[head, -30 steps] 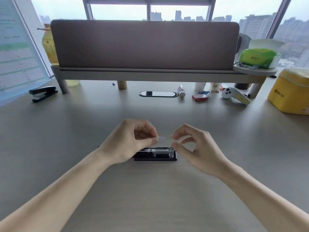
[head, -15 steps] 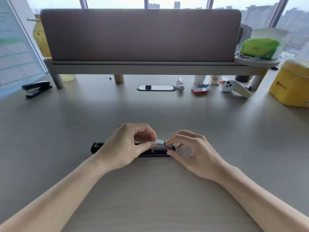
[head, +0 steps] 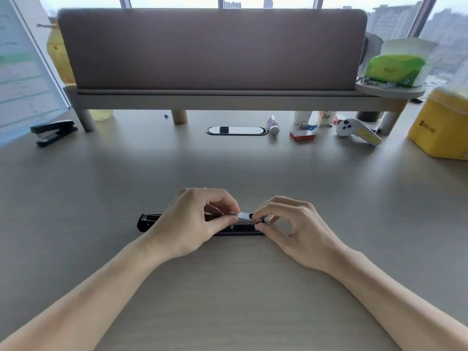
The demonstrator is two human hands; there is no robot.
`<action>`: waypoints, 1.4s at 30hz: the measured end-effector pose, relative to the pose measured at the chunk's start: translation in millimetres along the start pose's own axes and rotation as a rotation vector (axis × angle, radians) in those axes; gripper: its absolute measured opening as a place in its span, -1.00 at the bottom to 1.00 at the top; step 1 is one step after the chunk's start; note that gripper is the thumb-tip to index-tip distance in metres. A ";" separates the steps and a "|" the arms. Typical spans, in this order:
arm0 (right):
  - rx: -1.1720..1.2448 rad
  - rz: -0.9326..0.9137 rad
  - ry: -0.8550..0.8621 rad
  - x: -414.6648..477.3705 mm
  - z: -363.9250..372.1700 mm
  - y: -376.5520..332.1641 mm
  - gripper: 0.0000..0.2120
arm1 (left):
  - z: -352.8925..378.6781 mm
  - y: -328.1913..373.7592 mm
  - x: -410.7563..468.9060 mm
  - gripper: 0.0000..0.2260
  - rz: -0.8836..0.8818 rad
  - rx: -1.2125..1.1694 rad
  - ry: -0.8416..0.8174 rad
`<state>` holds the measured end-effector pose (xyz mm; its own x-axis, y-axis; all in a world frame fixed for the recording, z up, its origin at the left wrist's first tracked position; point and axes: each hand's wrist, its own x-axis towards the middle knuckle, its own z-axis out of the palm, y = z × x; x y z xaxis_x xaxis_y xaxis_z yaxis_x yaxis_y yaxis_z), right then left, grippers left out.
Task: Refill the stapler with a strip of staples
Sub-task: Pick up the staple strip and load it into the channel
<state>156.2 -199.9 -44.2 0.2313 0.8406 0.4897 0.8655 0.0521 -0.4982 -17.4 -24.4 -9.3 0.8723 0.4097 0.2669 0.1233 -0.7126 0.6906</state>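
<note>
A black stapler (head: pixel 148 222) lies opened flat on the desk in front of me, its length running left to right. A short silver strip of staples (head: pixel 245 216) rests over its channel. My left hand (head: pixel 192 221) pinches the strip's left end between thumb and forefinger and covers the stapler's middle. My right hand (head: pixel 291 226) pinches the strip's right end, its fingertips touching the stapler's right end. How far the strip sits in the channel is hidden by my fingers.
A second black stapler (head: pixel 53 131) lies at the far left. A red staple box (head: pixel 301 135), a glue tube (head: pixel 273 124) and a white controller (head: pixel 357 130) sit under the monitor shelf (head: pixel 228 98). A yellow container (head: pixel 443 127) stands at the right.
Both hands came down from holding the strip above the stapler and now press it onto the stapler's channel. The view has tilted slightly.
</note>
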 end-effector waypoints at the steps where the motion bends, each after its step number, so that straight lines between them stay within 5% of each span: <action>1: 0.004 0.003 0.001 -0.2 -0.2 0.0 -0.91 | -0.1 0.1 0.1 -0.92 0.000 0.005 -0.001; 42: 0.056 0.182 0.029 -3.3 -0.8 -2.0 -0.84 | 4.6 -4.9 -1.9 -0.95 0.096 0.212 -0.009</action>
<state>154.1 -203.2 -44.3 0.3955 0.8231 0.4075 0.7820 -0.0691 -0.6194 -17.5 -24.3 -16.2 0.8888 0.3302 0.3177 0.1359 -0.8521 0.5054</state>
